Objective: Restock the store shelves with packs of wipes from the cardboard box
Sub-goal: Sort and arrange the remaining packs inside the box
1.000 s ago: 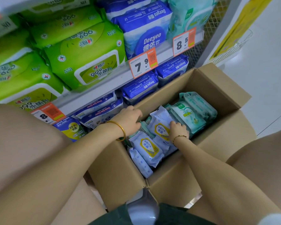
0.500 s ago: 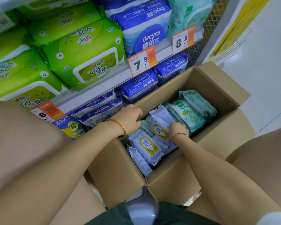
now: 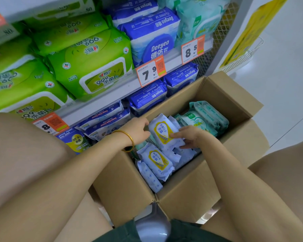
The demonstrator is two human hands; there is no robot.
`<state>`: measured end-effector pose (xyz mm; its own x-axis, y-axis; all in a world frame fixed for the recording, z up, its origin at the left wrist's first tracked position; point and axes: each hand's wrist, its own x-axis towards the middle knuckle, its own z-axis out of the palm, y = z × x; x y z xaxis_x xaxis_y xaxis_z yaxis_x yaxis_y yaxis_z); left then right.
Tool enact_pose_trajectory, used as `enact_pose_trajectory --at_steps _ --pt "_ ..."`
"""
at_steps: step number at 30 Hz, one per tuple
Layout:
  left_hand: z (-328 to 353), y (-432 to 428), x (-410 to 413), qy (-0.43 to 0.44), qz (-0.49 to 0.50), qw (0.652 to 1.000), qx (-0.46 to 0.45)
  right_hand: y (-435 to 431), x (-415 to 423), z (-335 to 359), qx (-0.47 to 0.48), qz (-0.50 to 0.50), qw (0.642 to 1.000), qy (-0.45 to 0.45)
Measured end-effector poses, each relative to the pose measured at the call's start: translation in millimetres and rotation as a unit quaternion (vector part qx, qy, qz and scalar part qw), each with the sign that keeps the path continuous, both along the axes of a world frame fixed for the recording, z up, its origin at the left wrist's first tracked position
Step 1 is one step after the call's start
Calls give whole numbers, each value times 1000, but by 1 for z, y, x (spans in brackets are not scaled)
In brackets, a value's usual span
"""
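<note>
Nearest, at the bottom edge: dark green clothing, with a bare knee on either side of the cardboard box (image 3: 187,189). Flaps folded outward, probably to keep the opening free for both arms.

Inside, toward the near-left corner: blue-and-white packs (image 3: 156,161) lying flat and overlapping. Toward the far-right corner: mint-green packs (image 3: 199,119) standing on edge in a row. Between the two, raised above the rest and tilted: one yellow-labelled pack (image 3: 164,131).

Held from both sides. Left grip (image 3: 138,131) curled against its left edge, gold bangle (image 3: 128,137) at the wrist. Right grip (image 3: 189,137) with fingers laid across the label and thumb tucked under the near edge, a pinch rather than a full wrap. Two-sided hold likely owing to soft, slippery wrapping. Judged as lifting out; no shelf placement yet.

Farther off, just beside the box for a short reach: dark blue packs (image 3: 147,96) on the lower shelf. Above those, the white shelf rail (image 3: 112,91) with price tags (image 3: 150,70). Beyond that, large green packs (image 3: 87,67), Deeyeo packs (image 3: 152,35) and pale teal packs (image 3: 196,20).
</note>
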<state>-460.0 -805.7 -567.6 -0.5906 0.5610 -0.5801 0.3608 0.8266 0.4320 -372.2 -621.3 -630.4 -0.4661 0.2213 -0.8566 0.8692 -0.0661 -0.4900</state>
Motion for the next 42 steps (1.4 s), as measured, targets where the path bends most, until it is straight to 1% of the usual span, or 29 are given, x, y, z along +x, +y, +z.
enact_pose_trajectory --at_steps 2,5,7,9,11,13,16,20,21,23,24,26,28,30,32,34,36,38,40,42 --pt "-2 0 -2 -61 89 994 11 2 6 7 -112 -6 994 7" --pt "2 -1 2 -199 222 953 45 -2 18 5 -196 27 980 15" --pt "5 -3 7 -239 254 936 57 -8 23 5 -251 45 966 42" --pt "10 -5 11 -265 262 924 82 -16 25 10 -307 63 946 88" --pt "15 -6 14 -291 265 911 122 -21 24 20 -328 79 933 125" --pt "21 -8 16 -299 251 904 176 -23 21 32 -309 86 935 154" --pt "34 -13 16 -270 233 902 244 -25 13 58 -256 106 944 180" --pt "57 -22 6 -258 188 905 281 -19 4 93 -168 158 949 217" --pt "64 -23 4 -254 182 904 291 -16 3 102 -156 154 947 234" --pt "83 -24 2 -259 166 900 308 -11 1 123 -144 114 944 273" --pt "95 -25 1 -257 150 904 306 -9 0 135 -135 86 942 294" --pt "117 -26 -3 -218 114 928 279 -3 -3 157 -103 45 935 336" --pt "138 -26 -6 -152 61 955 246 1 -7 177 -75 49 928 363" --pt "154 -24 -8 -101 27 971 216 4 -11 193 -60 78 925 367" --pt "170 -22 -9 -81 22 972 221 6 -14 202 -54 106 924 363" --pt "179 -20 -14 -75 25 968 238 9 -17 207 -48 114 918 376" --pt "186 -20 -18 -72 22 964 254 11 -19 209 -49 85 908 407" --pt "193 -22 -22 -84 39 955 281 13 -23 210 -48 55 897 436" --pt "198 -25 -27 -92 62 946 305 13 -28 215 -53 43 887 457" --pt "204 -29 -31 -74 69 945 311 11 -33 220 -52 43 877 476"
